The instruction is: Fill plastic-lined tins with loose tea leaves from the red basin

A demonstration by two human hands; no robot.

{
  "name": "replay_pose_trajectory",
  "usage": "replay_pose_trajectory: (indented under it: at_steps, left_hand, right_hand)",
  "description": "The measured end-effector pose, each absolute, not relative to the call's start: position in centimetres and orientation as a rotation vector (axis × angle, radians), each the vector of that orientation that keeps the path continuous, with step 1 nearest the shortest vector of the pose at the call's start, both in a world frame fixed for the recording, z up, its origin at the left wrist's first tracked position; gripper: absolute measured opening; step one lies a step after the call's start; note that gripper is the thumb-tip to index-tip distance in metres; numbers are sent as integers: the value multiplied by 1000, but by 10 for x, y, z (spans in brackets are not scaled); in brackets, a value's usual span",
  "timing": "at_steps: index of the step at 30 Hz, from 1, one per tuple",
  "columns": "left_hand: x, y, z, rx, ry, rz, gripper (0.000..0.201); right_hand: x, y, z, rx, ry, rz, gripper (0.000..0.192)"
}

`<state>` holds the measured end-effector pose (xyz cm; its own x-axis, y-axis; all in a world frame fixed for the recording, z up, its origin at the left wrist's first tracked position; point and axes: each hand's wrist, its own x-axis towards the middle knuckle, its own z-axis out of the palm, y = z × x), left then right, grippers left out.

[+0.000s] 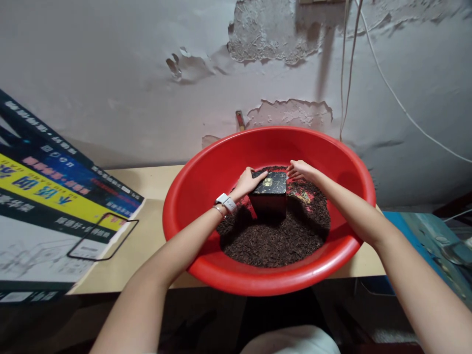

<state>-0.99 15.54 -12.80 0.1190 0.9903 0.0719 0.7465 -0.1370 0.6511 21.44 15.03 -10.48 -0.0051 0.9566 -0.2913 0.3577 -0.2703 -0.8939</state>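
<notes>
A large red plastic basin [206,275] holds a layer of dark brown loose bits [273,248] that look like dried leaves or grains. Among them stands a black box [271,206], like a tin, with scuffed edges and a small gold mark on its top. My left hand [249,183] grips the box's left side, its thumb lying over the top; the other fingers are partly hidden. Just right of the box, my right hand [302,170] hovers with fingers stretched out and nothing visible in them. Below it, a patch of small yellowish bits [304,196] shows on the red bottom.
The basin rests on a pale wooden table [151,216]. A printed cardboard box [55,206] leans at the left, near a black wire frame [105,236]. Behind is a peeling wall [147,73] with hanging cables [346,73]. A blue surface [409,231] lies at the right.
</notes>
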Motion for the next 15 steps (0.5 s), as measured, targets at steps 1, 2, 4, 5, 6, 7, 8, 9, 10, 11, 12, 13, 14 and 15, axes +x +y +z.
replay_pose_trajectory:
  at_steps: [1, 2, 4, 5, 6, 7, 8, 9, 10, 11, 12, 13, 14, 15]
  left_hand:
    - [-9, 155, -128, 2042, 1632, 734, 63]
    - [-9, 155, -128, 2133, 1575, 745, 59]
    - [-8, 155, -130, 2236, 1481, 688, 54]
    - [-8, 156, -130, 2251, 1467, 647, 53]
    - [-8, 156, -130, 2264, 1470, 618, 54]
    - [-9, 156, -129, 2292, 1474, 602, 56]
    - [-10, 155, -127, 2344, 1461, 590, 58]
    - [-10, 154, -125, 2419, 1423, 570, 60]
    - [-11, 153, -122, 2501, 1362, 536, 63]
    - [-12, 151, -118, 2570, 1285, 487, 67]
    - [-12, 148, -115, 2615, 1210, 427, 74]
    - [-12, 146, -112, 2636, 1150, 363, 82]
    - [-12, 144, -109, 2637, 1116, 306, 92]
    - [-12, 142, -107, 2634, 1105, 264, 101]
  right_hand:
    - [217, 151, -103, -1685, -1365, 1286, 37]
    - [220, 151, -100, -1687, -1380, 1320, 33]
    - [224, 148, -91, -1674, -1482, 1442, 27]
    - [226, 147, -86, -1659, -1566, 1514, 25]
    - [227, 145, -81, -1642, -1659, 1574, 23]
    - [228, 143, -76, -1624, -1744, 1595, 20]
    - [230, 140, -71, -1605, -1806, 1570, 16]
    - [232, 136, -67, -1589, -1843, 1517, 14]
    - [235, 129, -64, -1577, -1855, 1460, 16]
    - [239, 121, -63, -1561, -1852, 1402, 20]
    - [243, 110, -64, -1533, -1847, 1344, 27]
    - [247, 97, -65, -1490, -1851, 1290, 35]
    - [251, 83, -68, -1439, -1869, 1234, 42]
    - [253, 70, -71, -1375, -1904, 1154, 49]
